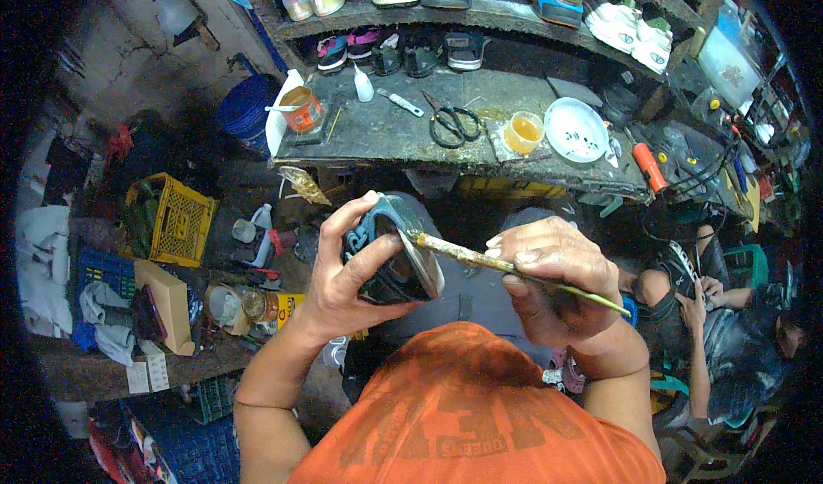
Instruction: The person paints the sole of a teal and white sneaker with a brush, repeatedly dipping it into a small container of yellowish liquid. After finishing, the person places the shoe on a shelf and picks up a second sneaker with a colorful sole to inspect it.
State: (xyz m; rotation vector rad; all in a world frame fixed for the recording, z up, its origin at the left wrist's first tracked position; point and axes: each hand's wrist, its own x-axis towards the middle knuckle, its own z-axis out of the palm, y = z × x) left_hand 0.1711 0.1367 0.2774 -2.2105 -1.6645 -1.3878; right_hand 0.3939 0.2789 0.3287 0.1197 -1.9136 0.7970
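Note:
A dark shoe [396, 265] with blue trim and a pale sole edge is gripped in my left hand [343, 270], in front of my chest. My fingers wrap over its upper side, and the thumb side presses into it. My right hand [557, 274] pinches a thin brush [463, 254] with a yellowish, crusted shaft and a green tail end. The brush tip meets the shoe near the rim of its sole. Part of the shoe is hidden behind my left fingers.
Ahead stands a workbench [377, 141] with scissors [454, 126], an orange can [302, 111], a cup of amber liquid [523, 131] and a white plate [576, 131]. Shoes line the shelf [506, 17] above. A yellow crate [182, 222] is at left; another person [729, 312] sits at right.

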